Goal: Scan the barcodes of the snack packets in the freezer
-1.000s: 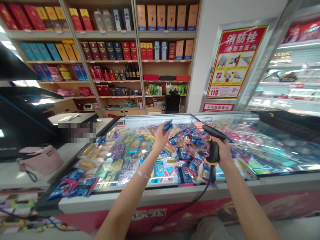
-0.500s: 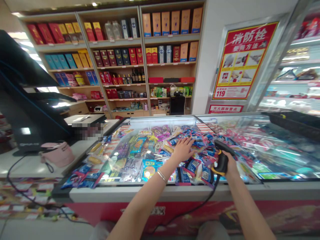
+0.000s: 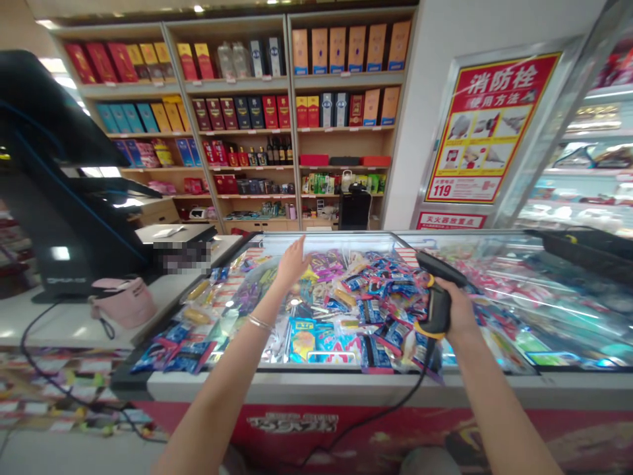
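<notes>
My right hand (image 3: 459, 310) grips a black and yellow barcode scanner (image 3: 438, 307), its head tilted up to the left and its cord running down across the freezer front. My left hand (image 3: 293, 264), a silver bangle on its wrist, is above the glass with fingers stretched out and nothing seen in it. Between my hands, a heap of blue and pink snack packets (image 3: 390, 290) lies on the glass top of a chest freezer (image 3: 222, 386). More such packets (image 3: 175, 353) lie at the freezer's left front corner. Yellow corn-like packs (image 3: 196, 315) are just behind them.
On the counter at left stand a black checkout terminal (image 3: 64, 198) and a pink pouch (image 3: 123, 302). A black tray (image 3: 578, 254) rests on the freezer's right side. Behind are shelves of boxed bottles (image 3: 341, 53) and a red hydrant sign (image 3: 492, 125).
My left hand has lifted off the packet heap and moved left and away from me. The scanner stays in my right hand, its head slightly higher. The view has shifted a little.
</notes>
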Demonstrator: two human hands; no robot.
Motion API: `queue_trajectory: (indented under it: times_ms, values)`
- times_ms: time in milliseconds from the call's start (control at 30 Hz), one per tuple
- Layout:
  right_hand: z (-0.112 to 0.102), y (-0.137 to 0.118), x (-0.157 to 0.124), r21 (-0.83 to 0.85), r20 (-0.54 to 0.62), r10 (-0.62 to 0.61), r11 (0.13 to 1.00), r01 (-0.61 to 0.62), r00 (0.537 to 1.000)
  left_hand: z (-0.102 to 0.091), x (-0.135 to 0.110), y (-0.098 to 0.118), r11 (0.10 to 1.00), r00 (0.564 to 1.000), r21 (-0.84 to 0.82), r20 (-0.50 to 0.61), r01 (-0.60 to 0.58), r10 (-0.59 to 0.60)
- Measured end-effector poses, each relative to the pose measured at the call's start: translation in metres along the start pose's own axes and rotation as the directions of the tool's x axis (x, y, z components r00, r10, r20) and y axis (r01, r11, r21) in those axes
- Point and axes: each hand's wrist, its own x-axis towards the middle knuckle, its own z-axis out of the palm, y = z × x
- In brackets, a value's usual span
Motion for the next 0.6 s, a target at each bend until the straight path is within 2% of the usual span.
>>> queue_trajectory:
  times_ms: [67,133,233,300,367,433,600]
  values:
    - [0.042,0.005,-0.010,0.023,0.116,0.049,0.998,-0.052,0.992,-0.009,0.013,-0.038,0.987,0.991,0.103,0.039,0.119,-0.124]
    - [0.086,0.022,-0.021,-0.007,0.226,0.124,0.992,-0.126,0.966,-0.006,0.024,-0.067,0.968,0.976,0.176,0.092,0.180,-0.198]
    - [0.144,0.060,-0.035,-0.043,0.347,0.209,0.977,-0.207,0.915,0.012,0.033,-0.098,0.956,0.947,0.187,0.189,0.226,-0.260]
    - [0.173,0.086,-0.041,-0.097,0.373,0.273,0.962,-0.256,0.887,0.029,0.034,-0.114,0.958,0.931,0.162,0.244,0.236,-0.271]
    - [0.193,0.108,-0.044,-0.118,0.366,0.326,0.945,-0.304,0.872,0.044,0.032,-0.128,0.966,0.926,0.133,0.282,0.223,-0.253]
    - [0.202,0.125,-0.044,-0.140,0.355,0.391,0.920,-0.365,0.849,0.056,0.029,-0.141,0.975,0.925,0.102,0.309,0.197,-0.219]
    - [0.201,0.151,-0.044,-0.199,0.333,0.541,0.841,-0.503,0.772,0.070,0.027,-0.163,0.986,0.919,0.042,0.358,0.160,-0.164]
